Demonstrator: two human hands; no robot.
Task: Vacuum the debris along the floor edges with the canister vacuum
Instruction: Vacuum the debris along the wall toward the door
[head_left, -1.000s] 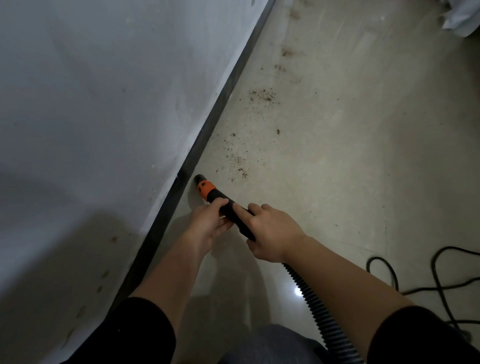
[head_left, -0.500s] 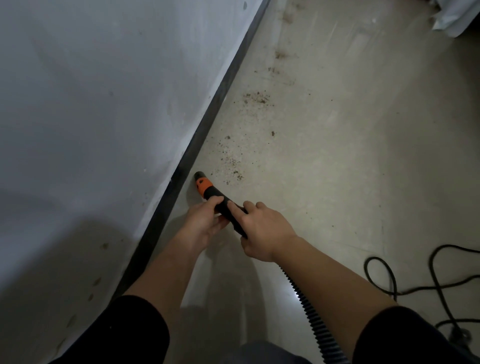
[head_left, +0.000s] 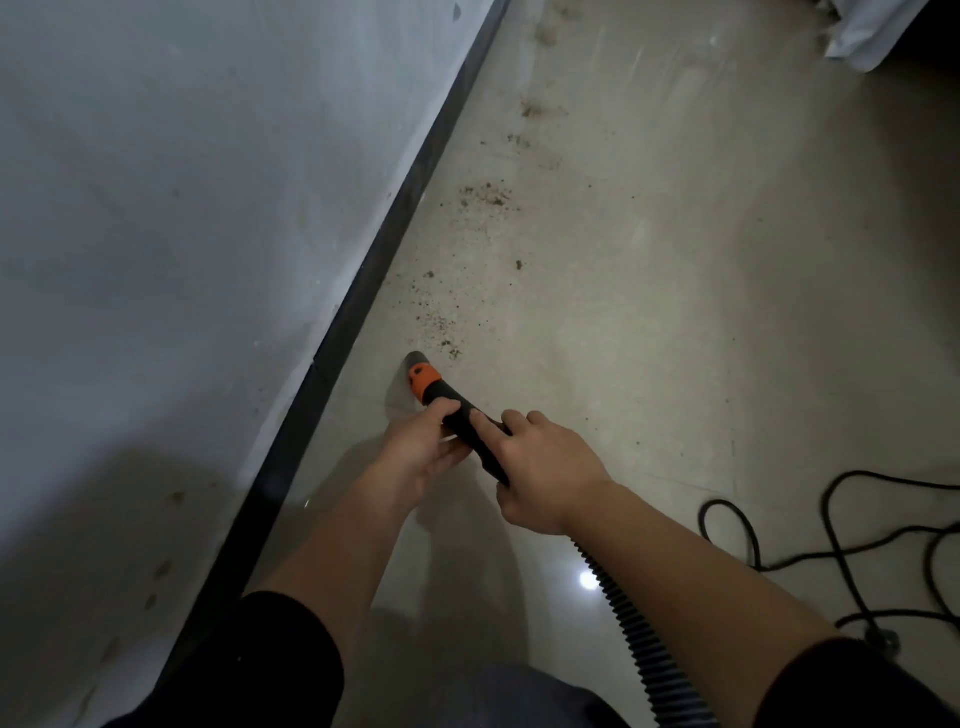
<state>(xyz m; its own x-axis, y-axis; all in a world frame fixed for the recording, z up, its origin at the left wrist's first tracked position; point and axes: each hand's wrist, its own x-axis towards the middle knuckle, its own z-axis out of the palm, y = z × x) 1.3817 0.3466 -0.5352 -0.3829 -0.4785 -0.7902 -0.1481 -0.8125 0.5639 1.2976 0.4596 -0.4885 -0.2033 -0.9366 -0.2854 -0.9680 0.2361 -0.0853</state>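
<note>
A black vacuum nozzle with an orange collar (head_left: 423, 380) rests its tip on the pale floor, a short way out from the dark baseboard (head_left: 363, 291). My left hand (head_left: 421, 452) grips the nozzle just behind the collar. My right hand (head_left: 545, 467) holds it further back, where the ribbed black hose (head_left: 639, 634) runs down past my right forearm. Brown crumbs of debris (head_left: 441, 327) lie just beyond the tip, and more patches of it (head_left: 485, 195) trail along the floor edge toward the far end.
A white wall (head_left: 182, 234) fills the left side above the baseboard. A black power cord (head_left: 831, 551) lies in loops on the floor at the right. A white object (head_left: 867, 31) sits at the top right corner. No canister is in view.
The nozzle tip has shifted away from the baseboard and slightly forward, closer to the nearest crumbs. Both hands keep their hold.
</note>
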